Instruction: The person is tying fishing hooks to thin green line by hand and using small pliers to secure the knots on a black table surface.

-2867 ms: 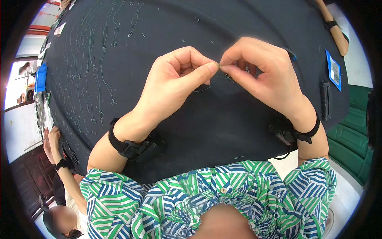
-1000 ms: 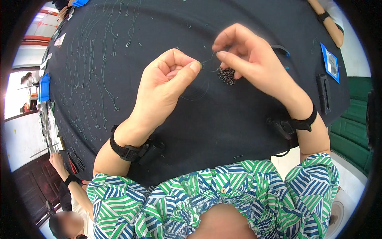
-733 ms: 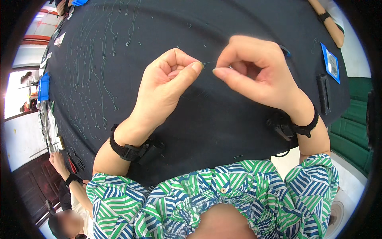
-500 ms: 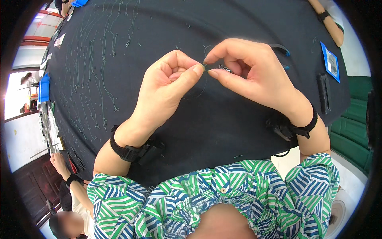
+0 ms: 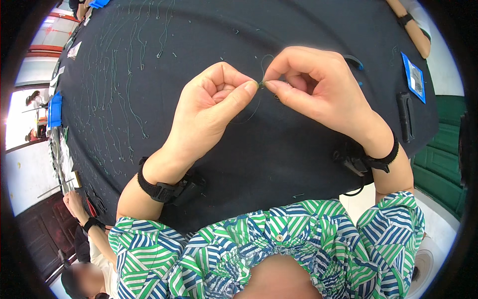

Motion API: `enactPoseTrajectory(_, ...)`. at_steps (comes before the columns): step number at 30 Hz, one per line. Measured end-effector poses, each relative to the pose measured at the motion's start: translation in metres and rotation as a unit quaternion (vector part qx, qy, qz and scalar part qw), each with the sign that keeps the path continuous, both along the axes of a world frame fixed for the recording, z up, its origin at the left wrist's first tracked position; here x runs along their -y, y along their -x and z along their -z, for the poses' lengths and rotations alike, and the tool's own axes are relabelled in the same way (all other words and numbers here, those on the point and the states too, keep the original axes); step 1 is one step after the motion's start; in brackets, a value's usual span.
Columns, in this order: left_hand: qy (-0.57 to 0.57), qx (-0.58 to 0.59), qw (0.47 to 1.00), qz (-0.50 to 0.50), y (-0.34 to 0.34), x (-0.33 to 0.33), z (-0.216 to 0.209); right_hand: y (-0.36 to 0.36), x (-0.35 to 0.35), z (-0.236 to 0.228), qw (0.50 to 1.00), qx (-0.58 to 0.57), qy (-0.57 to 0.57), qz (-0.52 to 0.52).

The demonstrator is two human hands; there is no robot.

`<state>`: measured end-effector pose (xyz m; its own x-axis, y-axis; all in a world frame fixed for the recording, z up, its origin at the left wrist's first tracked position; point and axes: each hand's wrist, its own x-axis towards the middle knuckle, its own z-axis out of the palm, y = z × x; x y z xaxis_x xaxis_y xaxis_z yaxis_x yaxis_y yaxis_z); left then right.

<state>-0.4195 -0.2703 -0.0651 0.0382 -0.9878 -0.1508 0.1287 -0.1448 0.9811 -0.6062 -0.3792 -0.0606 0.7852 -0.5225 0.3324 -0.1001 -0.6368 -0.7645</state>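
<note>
Both my hands meet above the middle of the black cloth, fingertips almost touching. My left hand [image 5: 214,97] pinches a thin green line [image 5: 262,64] between thumb and forefinger, its other fingers curled in. Thumb and forefinger of my right hand [image 5: 318,82] are closed on the same line, just to the right. One thin loop of it rises above the fingertips, and another curve hangs below them. Small metal pieces show partly behind my right thumb; their kind is too small to tell.
Many thin green lines [image 5: 128,94] with tiny end pieces lie on the cloth [image 5: 259,159] at left. Beyond my right hand is a tool with blue-and-black handles [image 5: 354,62]. Rightward lie a blue packet [image 5: 414,77] and a black case [image 5: 406,117]. Co-workers' arms [image 5: 74,205] show at the edges.
My right thumb and forefinger have closed together on the line, where they were apart. The loop above stands out more, and the small metal pieces are now mostly hidden. My left hand barely moved.
</note>
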Motion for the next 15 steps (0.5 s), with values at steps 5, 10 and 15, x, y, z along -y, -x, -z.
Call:
enactPoseTrajectory(5, -0.001, -0.003, 1.0, 0.002, 0.0006, -0.0005, -0.0013, 0.0002, 0.0008, 0.0, 1.0, 0.001, -0.002, 0.0)
enactPoseTrajectory(10, -0.003, -0.001, 1.0, 0.004, 0.0009, -0.0015, -0.0001, 0.0005, 0.0006, 0.0, 1.0, -0.007, -0.002, -0.003)
enactPoseTrajectory(15, 0.001, 0.003, 1.0, 0.006, 0.0005, -0.002, -0.0003, 0.0009, 0.0023, -0.0021, 0.999, 0.019, 0.041, 0.003)
